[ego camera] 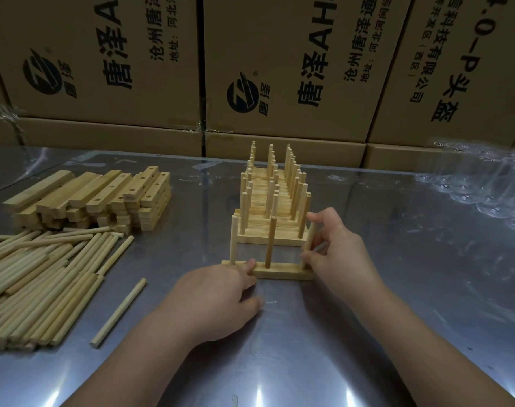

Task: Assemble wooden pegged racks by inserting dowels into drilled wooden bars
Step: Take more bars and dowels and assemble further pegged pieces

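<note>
The bar [279, 273] you are working on lies flat around the middle of the worktop [367, 362], just nearer to you than the row of finished racks [272, 201] that runs toward the far edge. It carries 3 upright dowels: the left dowel [234, 239], the middle dowel [269, 245] and the right dowel [310, 236]. Your right grip [335, 251] is curled around the right dowel, thumb and fingers pinching its shaft. Your left grip [221, 292] is relaxed and spread, fingertips pressing on the bar's left part. The right dowel looks to lean slightly outward, though the wide lens may be the cause, and I cannot tell whether it is fully seated. The main risk, as I judge it, is pushing it down off-axis, since a tilted dowel may jam in its hole, sit crooked or splinter the rim. Twisting hard with the right grip could lever the bar's right end up, because your holding pressure sits at the other end. A sideways shove could also slide the bar on the smooth metal into the nearest finished rack and knock the row. The stack of drilled bars [103, 195], the dowel pile [41, 280] and 1 loose dowel [119, 312] sit toward the left edge, well apart from this.
</note>
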